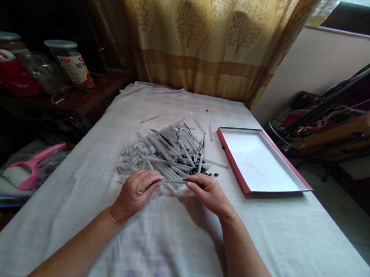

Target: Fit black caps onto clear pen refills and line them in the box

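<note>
My left hand [139, 190] and my right hand [207, 191] pinch opposite ends of one thin, clear tube [174, 181], held level between them. At the right fingertips a bit of dark shows, too small to make out. Just beyond my hands lies a heap of similar clear tubes [162, 145], some with dark slender sticks among them. Small black pieces [200, 170] are gathered at the heap's right side, and short whitish translucent pieces [131, 152] at its left.
Right of the heap, a shallow box lid [255, 158] with pink sides and white inside rests on the cloth-covered table [185, 254]. A red bit [206, 110] lies farther back. Jars [72, 64] stand on a dark cabinet at left, above a pink-handled object [31, 167].
</note>
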The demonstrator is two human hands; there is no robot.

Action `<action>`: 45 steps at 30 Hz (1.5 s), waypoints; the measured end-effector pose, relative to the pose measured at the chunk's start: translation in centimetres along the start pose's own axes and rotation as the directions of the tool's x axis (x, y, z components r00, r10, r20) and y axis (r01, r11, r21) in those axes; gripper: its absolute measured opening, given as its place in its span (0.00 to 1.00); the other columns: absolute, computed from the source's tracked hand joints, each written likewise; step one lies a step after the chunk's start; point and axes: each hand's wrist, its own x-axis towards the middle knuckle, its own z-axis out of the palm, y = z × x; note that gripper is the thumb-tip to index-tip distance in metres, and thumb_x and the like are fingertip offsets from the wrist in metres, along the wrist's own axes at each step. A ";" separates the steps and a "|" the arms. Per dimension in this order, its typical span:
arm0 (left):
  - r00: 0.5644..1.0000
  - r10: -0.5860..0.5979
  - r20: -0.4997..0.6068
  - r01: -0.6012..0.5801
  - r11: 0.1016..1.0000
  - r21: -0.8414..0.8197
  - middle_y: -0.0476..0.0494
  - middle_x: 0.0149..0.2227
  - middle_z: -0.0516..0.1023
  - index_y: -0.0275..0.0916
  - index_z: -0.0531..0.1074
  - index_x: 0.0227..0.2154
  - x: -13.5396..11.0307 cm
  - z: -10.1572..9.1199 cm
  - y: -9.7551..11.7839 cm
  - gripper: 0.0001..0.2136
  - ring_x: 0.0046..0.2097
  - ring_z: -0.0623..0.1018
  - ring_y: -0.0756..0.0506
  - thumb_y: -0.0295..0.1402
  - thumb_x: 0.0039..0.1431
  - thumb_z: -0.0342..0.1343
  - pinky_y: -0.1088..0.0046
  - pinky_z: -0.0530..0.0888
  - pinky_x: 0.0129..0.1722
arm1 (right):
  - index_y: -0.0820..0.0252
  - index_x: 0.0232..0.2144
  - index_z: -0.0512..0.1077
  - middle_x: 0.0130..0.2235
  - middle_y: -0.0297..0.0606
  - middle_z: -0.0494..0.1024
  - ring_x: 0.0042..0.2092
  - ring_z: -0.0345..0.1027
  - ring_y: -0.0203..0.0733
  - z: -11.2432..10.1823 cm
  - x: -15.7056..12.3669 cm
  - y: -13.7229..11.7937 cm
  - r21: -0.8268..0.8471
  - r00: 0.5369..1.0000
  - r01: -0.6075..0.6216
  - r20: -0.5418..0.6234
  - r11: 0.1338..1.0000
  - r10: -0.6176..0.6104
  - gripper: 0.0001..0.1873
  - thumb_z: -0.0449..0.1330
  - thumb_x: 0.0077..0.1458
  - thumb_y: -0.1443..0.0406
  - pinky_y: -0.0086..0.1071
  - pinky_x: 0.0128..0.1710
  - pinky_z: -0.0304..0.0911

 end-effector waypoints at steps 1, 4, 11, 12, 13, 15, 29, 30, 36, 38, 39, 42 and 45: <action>1.000 0.000 -0.012 0.000 1.000 -0.009 0.44 0.36 0.82 0.42 0.77 0.41 0.0 0.0 0.1 0.08 0.38 0.80 0.46 0.34 0.65 0.53 0.68 0.75 0.41 | 0.55 0.36 0.82 0.31 0.38 0.81 0.32 0.73 0.40 0.0 0.0 0.0 -0.005 1.000 0.006 0.003 1.000 -0.006 0.10 0.60 0.56 0.62 0.32 0.35 0.68; 0.999 0.016 -0.027 -0.016 1.000 -0.020 0.44 0.35 0.82 0.41 0.77 0.40 0.0 0.1 0.2 0.08 0.37 0.80 0.46 0.33 0.65 0.54 0.69 0.76 0.40 | 0.56 0.36 0.82 0.30 0.37 0.80 0.31 0.72 0.38 0.2 0.0 -0.1 -0.002 1.000 0.006 0.016 1.000 -0.006 0.10 0.60 0.56 0.63 0.31 0.34 0.66; 1.000 -0.011 -0.010 0.010 1.000 -0.026 0.44 0.35 0.82 0.42 0.78 0.39 0.1 0.3 -0.2 0.08 0.37 0.81 0.46 0.33 0.64 0.54 0.68 0.77 0.40 | 0.56 0.35 0.82 0.31 0.37 0.81 0.32 0.73 0.39 0.4 0.2 -0.1 -0.006 1.000 0.010 0.023 1.000 -0.009 0.10 0.59 0.56 0.64 0.32 0.35 0.67; 1.000 -0.017 -0.009 0.017 1.000 -0.026 0.44 0.35 0.82 0.41 0.78 0.39 0.1 0.4 -0.3 0.08 0.37 0.81 0.46 0.33 0.64 0.54 0.68 0.77 0.40 | 0.56 0.35 0.82 0.31 0.38 0.81 0.33 0.74 0.40 0.5 0.2 -0.1 -0.015 1.000 0.008 0.016 1.000 -0.008 0.10 0.59 0.56 0.64 0.32 0.35 0.67; 1.000 -0.027 -0.012 0.026 0.999 -0.022 0.44 0.35 0.82 0.41 0.78 0.39 0.1 0.6 -0.4 0.08 0.37 0.80 0.45 0.33 0.64 0.54 0.69 0.77 0.40 | 0.56 0.35 0.81 0.32 0.38 0.82 0.33 0.74 0.41 0.6 0.2 -0.2 -0.026 1.000 0.006 0.005 1.000 -0.006 0.10 0.59 0.57 0.64 0.33 0.36 0.67; 0.998 -0.050 -0.027 0.050 0.999 -0.006 0.44 0.35 0.82 0.41 0.77 0.39 0.3 0.9 -0.6 0.08 0.38 0.80 0.45 0.34 0.65 0.53 0.69 0.77 0.40 | 0.56 0.35 0.81 0.33 0.39 0.83 0.35 0.75 0.42 0.8 0.2 -0.2 -0.049 1.000 0.003 -0.025 0.999 -0.004 0.10 0.59 0.57 0.64 0.34 0.37 0.68; 0.988 -0.048 -0.144 0.063 0.993 0.099 0.42 0.42 0.80 0.41 0.71 0.48 0.6 1.5 -2.3 0.11 0.44 0.79 0.43 0.32 0.64 0.52 0.65 0.76 0.46 | 0.61 0.47 0.78 0.46 0.48 0.81 0.49 0.73 0.52 -12.4 6.9 4.2 -0.268 0.594 -0.631 -0.770 0.728 0.232 0.19 0.56 0.58 0.61 0.42 0.49 0.65; 0.987 -0.044 -0.152 0.061 0.993 0.106 0.42 0.42 0.80 0.41 0.71 0.48 0.6 1.5 -2.3 0.11 0.44 0.79 0.43 0.32 0.64 0.52 0.65 0.76 0.46 | 0.62 0.47 0.78 0.46 0.49 0.81 0.49 0.73 0.54 -13.1 7.7 4.7 -0.271 0.587 -0.665 -0.766 0.696 0.263 0.18 0.56 0.58 0.62 0.43 0.48 0.65; 0.988 -0.008 -0.157 0.028 0.992 0.125 0.42 0.42 0.80 0.41 0.72 0.47 0.5 1.8 -2.4 0.10 0.44 0.79 0.44 0.31 0.64 0.52 0.65 0.76 0.47 | 0.59 0.43 0.80 0.43 0.47 0.82 0.45 0.75 0.52 -12.5 10.0 7.7 -0.366 0.674 -0.693 -0.636 0.622 0.377 0.18 0.54 0.58 0.61 0.37 0.42 0.66; 0.988 -0.015 -0.152 0.033 0.993 0.116 0.43 0.41 0.81 0.41 0.73 0.46 0.5 1.8 -2.4 0.10 0.43 0.79 0.44 0.31 0.64 0.52 0.65 0.76 0.46 | 0.56 0.43 0.80 0.43 0.44 0.83 0.45 0.75 0.51 -12.0 10.1 8.2 -0.419 0.719 -0.668 -0.574 0.615 0.391 0.18 0.55 0.57 0.58 0.35 0.41 0.66; 0.989 -0.021 -0.148 0.037 0.993 0.110 0.43 0.41 0.81 0.41 0.73 0.46 0.5 1.8 -2.4 0.10 0.43 0.79 0.44 0.31 0.64 0.52 0.65 0.76 0.46 | 0.56 0.45 0.80 0.43 0.43 0.83 0.46 0.75 0.50 -11.8 10.1 8.3 -0.443 0.735 -0.659 -0.550 0.608 0.396 0.18 0.56 0.57 0.58 0.34 0.42 0.66; 0.990 -0.026 -0.141 0.041 0.994 0.101 0.43 0.41 0.81 0.40 0.73 0.46 0.5 1.8 -2.5 0.10 0.43 0.79 0.44 0.31 0.64 0.52 0.65 0.75 0.46 | 0.54 0.49 0.78 0.45 0.42 0.82 0.46 0.75 0.50 -11.4 9.6 8.3 -0.506 0.766 -0.636 -0.505 0.582 0.399 0.20 0.56 0.56 0.60 0.34 0.42 0.66; 0.990 -0.004 -0.138 0.019 0.994 0.110 0.43 0.41 0.80 0.40 0.72 0.46 0.6 1.8 -2.4 0.09 0.44 0.79 0.44 0.30 0.64 0.52 0.66 0.75 0.46 | 0.53 0.50 0.78 0.45 0.42 0.82 0.46 0.75 0.50 -10.7 8.4 7.9 -0.552 0.790 -0.610 -0.476 0.568 0.387 0.20 0.55 0.57 0.60 0.34 0.42 0.66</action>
